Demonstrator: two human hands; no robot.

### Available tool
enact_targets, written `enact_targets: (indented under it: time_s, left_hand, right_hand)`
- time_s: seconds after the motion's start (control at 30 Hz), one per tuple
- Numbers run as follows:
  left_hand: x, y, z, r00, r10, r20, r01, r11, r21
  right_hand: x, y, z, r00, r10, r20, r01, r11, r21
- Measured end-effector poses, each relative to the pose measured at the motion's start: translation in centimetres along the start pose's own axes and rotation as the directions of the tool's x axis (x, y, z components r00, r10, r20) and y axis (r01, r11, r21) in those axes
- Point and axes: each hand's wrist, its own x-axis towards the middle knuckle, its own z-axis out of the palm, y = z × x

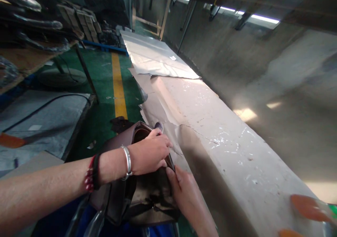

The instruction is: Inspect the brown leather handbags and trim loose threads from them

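A dark brown leather-look bag (123,138) stands tilted in front of me, its top opening partly visible. My left hand (151,154) reaches across that opening with its fingers curled down on the far rim. A small rounded grey-purple piece (159,126) shows just beyond its knuckles; I cannot tell what it is. On the bag's right side, my right hand (185,191) pinches the edge between thumb and fingers, close to the left fingertips. Dark straps hang at the bag's front, and clear plastic wraps the handles (96,223) below my left forearm.
A long bench (210,124) covered with torn brown paper runs away on the right, beside a grey wall. Orange-ended tools (306,207) lie at its near end. Wrapped handles (39,22) fill a table at left. A yellow line (118,86) crosses the green floor.
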Motion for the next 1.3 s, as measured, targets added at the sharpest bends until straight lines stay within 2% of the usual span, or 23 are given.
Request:
enact_targets:
  time_s: [0.1,0.23,0.4,0.8,1.13,1.3]
  left_hand:
    - [-0.8,-0.4,-1.2,0.999,0.034,-0.038,-0.032,0.998,0.054]
    - [-1.0,-0.8,-2.0,0.999,-0.024,-0.029,0.025,1.0,0.012]
    - [-0.7,-1.2,-1.3,0.997,-0.044,-0.067,0.04,0.997,-0.065]
    - [-0.8,-1.1,-1.2,0.998,-0.053,-0.02,0.051,0.996,-0.075]
    - [-0.6,-0.7,-0.3,0.992,-0.107,-0.07,0.108,0.994,-0.001]
    - [-0.5,-0.2,-0.2,0.989,-0.137,-0.049,0.139,0.989,0.05]
  right_hand:
    - [-0.2,0.2,0.1,0.994,0.064,0.087,-0.066,0.998,0.019]
    - [-0.5,0.2,0.3,0.995,0.049,0.084,-0.05,0.999,0.014]
    - [-0.7,0.1,0.4,0.992,0.015,0.122,-0.023,0.998,0.064]
    - [-0.1,0.2,-0.4,0.977,0.084,0.195,-0.116,0.981,0.156]
    - [-0.2,0.8,-0.2,0.96,0.127,0.248,-0.176,0.966,0.188]
    - [-0.1,0.9,0.0,0.963,0.111,0.245,-0.162,0.967,0.196]
